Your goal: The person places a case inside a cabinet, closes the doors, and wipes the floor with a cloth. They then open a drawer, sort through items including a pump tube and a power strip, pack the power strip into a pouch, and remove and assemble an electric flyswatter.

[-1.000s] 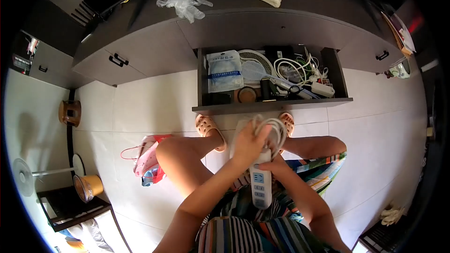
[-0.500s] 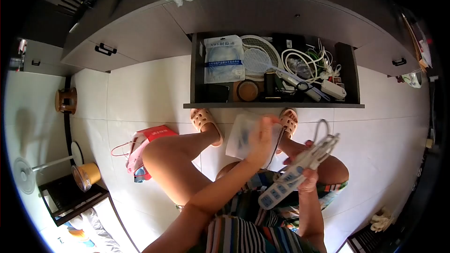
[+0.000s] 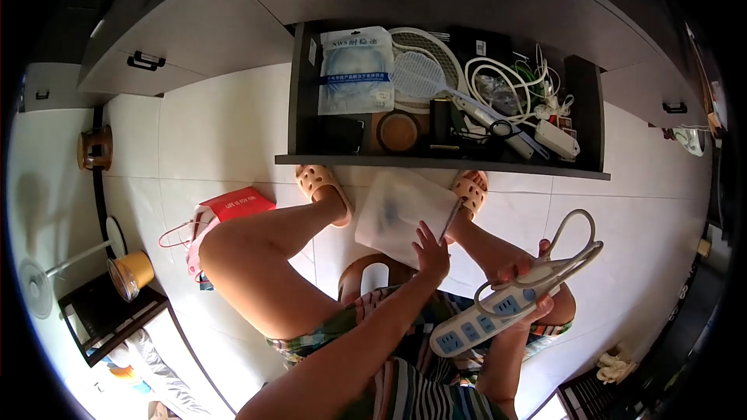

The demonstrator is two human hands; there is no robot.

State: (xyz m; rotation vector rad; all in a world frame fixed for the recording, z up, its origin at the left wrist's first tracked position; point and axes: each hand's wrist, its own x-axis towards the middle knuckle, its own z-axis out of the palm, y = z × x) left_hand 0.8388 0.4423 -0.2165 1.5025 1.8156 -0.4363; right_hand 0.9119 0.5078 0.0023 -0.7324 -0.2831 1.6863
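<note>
My left hand (image 3: 432,254) lies at the lower right corner of a frosted zip bag (image 3: 397,206), its fingers spread against the bag near the dark zip edge. Whether a finger is hooked under that edge is hidden. Something bluish shows faintly through the bag. In my right hand (image 3: 533,295) is a white power strip (image 3: 471,334) with blue sockets, held slanting over my right thigh. Its white cord (image 3: 580,218) is looped and bunched at the upper end, under my fingers.
Ahead, an open drawer (image 3: 443,162) holds a labelled packet (image 3: 356,70), rackets, a white fly swatter (image 3: 420,74), a round brown item (image 3: 398,132), tangled white cables (image 3: 498,97) and a white adapter (image 3: 556,140). A red paper bag (image 3: 241,204) stands left of my leg. Beneath me is a wooden stool (image 3: 354,276).
My left hand has moved down along the bag's edge and its fingers have spread. The bag has turned flatter to view. The power strip has shifted right, its cord loop opening wider.
</note>
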